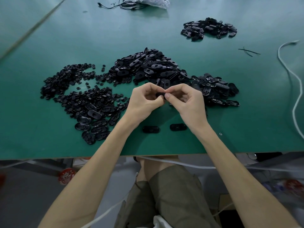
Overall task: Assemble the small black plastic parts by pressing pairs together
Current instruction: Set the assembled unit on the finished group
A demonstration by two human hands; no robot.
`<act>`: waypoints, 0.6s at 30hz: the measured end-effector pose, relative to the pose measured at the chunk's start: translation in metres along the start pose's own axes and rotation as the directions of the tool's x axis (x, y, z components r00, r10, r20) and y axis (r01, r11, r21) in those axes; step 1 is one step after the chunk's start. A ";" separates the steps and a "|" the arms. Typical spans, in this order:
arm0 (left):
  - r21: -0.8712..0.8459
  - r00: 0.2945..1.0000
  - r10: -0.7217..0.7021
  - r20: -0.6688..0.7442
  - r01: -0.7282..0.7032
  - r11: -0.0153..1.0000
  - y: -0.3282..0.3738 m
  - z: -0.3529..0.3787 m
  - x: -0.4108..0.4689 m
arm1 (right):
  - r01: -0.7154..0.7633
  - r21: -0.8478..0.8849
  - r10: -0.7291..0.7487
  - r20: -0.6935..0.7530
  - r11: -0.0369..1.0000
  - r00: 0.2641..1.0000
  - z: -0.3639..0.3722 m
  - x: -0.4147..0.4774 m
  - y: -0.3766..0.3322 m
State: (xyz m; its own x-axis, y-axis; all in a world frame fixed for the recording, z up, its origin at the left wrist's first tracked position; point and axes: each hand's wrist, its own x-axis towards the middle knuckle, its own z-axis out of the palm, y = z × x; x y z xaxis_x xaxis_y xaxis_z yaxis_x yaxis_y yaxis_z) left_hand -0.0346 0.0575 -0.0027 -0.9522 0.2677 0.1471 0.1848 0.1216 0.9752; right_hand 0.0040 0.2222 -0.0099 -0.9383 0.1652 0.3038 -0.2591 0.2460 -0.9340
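Note:
A small black oval plastic part (160, 94) is pinched between both hands above the green table (230, 129). My left hand (144, 102) grips its left end and my right hand (185, 101) pinches its right end with thumb and fingers; most of the part is hidden by fingers. Two oval black parts (150, 129) (178, 127) lie flat on the table just below my hands. A big pile of oval shells (148, 66) lies behind the hands, and a pile of smaller black pieces (69, 83) spreads to the left.
A separate heap of black parts (209, 28) sits at the far right. More oval shells (215, 89) lie right of my hands. A white cord (294, 83) runs along the right side, thin black wires (121, 4) and a plastic bag (151, 1) at the far edge.

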 end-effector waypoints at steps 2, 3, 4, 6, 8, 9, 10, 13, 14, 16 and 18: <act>0.024 1.000 0.007 -0.016 -0.006 1.000 0.000 0.001 0.000 | -0.002 -0.034 0.002 0.002 0.999 1.000 0.000 0.000 -0.002; 0.033 1.000 0.011 -0.023 -0.010 0.999 -0.001 0.001 0.000 | -0.005 -0.040 0.005 0.004 0.999 1.000 0.000 -0.001 -0.003; 0.038 0.999 0.016 -0.030 -0.015 0.999 -0.001 0.002 0.000 | -0.007 -0.043 0.007 0.005 0.999 1.000 0.000 -0.001 -0.003; 0.041 0.999 0.027 -0.031 -0.026 0.999 -0.002 0.002 0.001 | -0.007 -0.047 0.007 0.003 0.999 1.000 0.000 -0.001 -0.004; 0.010 0.999 0.035 -0.012 -0.035 0.999 -0.003 0.001 0.001 | -0.010 -0.030 0.010 -0.008 1.000 1.000 -0.001 -0.001 -0.004; -0.018 0.999 0.039 0.001 -0.039 0.999 -0.003 0.000 0.002 | -0.011 -0.015 0.011 -0.016 1.000 1.000 -0.002 -0.001 -0.004; -0.047 0.999 0.043 0.012 -0.042 0.998 -0.003 -0.001 0.002 | -0.014 0.003 0.014 -0.026 1.000 1.000 -0.002 -0.001 -0.004; -0.101 0.998 0.054 0.023 -0.051 0.994 -0.004 -0.002 0.002 | -0.027 0.035 0.028 -0.045 0.999 0.999 -0.003 -0.001 -0.003; -0.102 0.998 0.058 0.020 -0.056 0.993 -0.005 -0.002 0.002 | -0.026 0.034 0.027 -0.047 0.999 0.999 -0.003 -0.001 -0.002; -0.087 0.998 0.065 0.011 -0.064 0.994 -0.005 0.000 0.002 | -0.024 0.028 0.025 -0.045 0.999 0.999 -0.002 -0.001 -0.002; -0.065 0.997 0.071 -0.005 -0.071 0.995 -0.004 0.000 0.001 | -0.021 0.019 0.022 -0.038 1.000 0.999 -0.002 -0.001 -0.003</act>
State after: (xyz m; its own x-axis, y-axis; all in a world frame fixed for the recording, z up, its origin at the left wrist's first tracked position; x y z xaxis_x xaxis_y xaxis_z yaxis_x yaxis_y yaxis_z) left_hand -0.0367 0.0573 -0.0068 -0.9380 0.2704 0.2167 0.2358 0.0398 0.9710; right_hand 0.0057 0.2234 -0.0072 -0.9344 0.2066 0.2902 -0.2435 0.2242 -0.9436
